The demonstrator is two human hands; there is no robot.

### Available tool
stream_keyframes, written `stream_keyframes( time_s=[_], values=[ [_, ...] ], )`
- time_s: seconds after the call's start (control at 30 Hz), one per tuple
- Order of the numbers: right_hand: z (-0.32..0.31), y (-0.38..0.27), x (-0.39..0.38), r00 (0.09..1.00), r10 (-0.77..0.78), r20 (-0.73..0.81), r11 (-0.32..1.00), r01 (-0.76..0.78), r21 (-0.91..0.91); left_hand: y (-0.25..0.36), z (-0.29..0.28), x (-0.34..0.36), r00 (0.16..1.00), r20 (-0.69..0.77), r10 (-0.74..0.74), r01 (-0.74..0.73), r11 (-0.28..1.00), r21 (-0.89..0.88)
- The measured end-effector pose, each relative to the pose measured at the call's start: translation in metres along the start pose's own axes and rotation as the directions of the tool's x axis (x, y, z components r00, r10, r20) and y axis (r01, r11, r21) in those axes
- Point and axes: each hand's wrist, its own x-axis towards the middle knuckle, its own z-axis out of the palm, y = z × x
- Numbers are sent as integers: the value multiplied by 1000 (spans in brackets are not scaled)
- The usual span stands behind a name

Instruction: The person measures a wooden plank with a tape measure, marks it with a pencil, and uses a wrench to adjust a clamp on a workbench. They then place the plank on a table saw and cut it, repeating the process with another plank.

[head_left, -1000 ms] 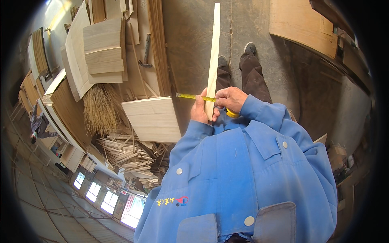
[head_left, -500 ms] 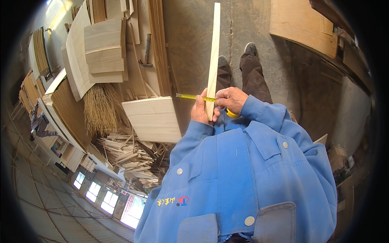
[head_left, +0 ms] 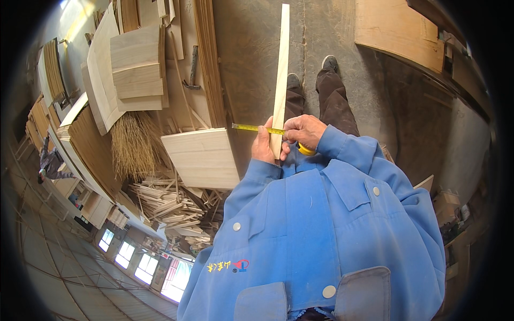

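Note:
A long, narrow strip of pale wood (head_left: 281,69) points away from my body, its near end by my waist. My left hand (head_left: 264,145) is wrapped round that near end, thumb on the left side and fingertips showing at the right. Across the strip lies a yellow tape measure (head_left: 307,150), its blade drawn out to the left past my left thumb. My right hand (head_left: 306,130) is closed on the tape measure, pinching the blade at the strip's right edge. Most of the yellow case is hidden beneath the right hand.
To the left, a pale board (head_left: 201,158) lies near stacked panels (head_left: 138,64), a hammer (head_left: 193,67), a straw broom (head_left: 134,144) and a heap of wood offcuts (head_left: 168,203). A large panel (head_left: 399,32) stands at far right. Another person (head_left: 51,160) is at the far left.
My hands, the wood strip and the tape measure hold nearly the same position. The whole view has shifted very slightly, and the person at far left has moved a little.

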Motion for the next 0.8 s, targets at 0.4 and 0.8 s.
stream_keyframes(
  time_s=[0.4,0.8],
  values=[
    [-1,1,-3,1000,-12,-2,1000,12,7,-4,-1,1,1000,-28,-9,9,1000,-4],
    [-7,0,-1,1000,-6,8,999,6,39,3,7,-1,997,-62,-38,43,997,67]
  ],
)
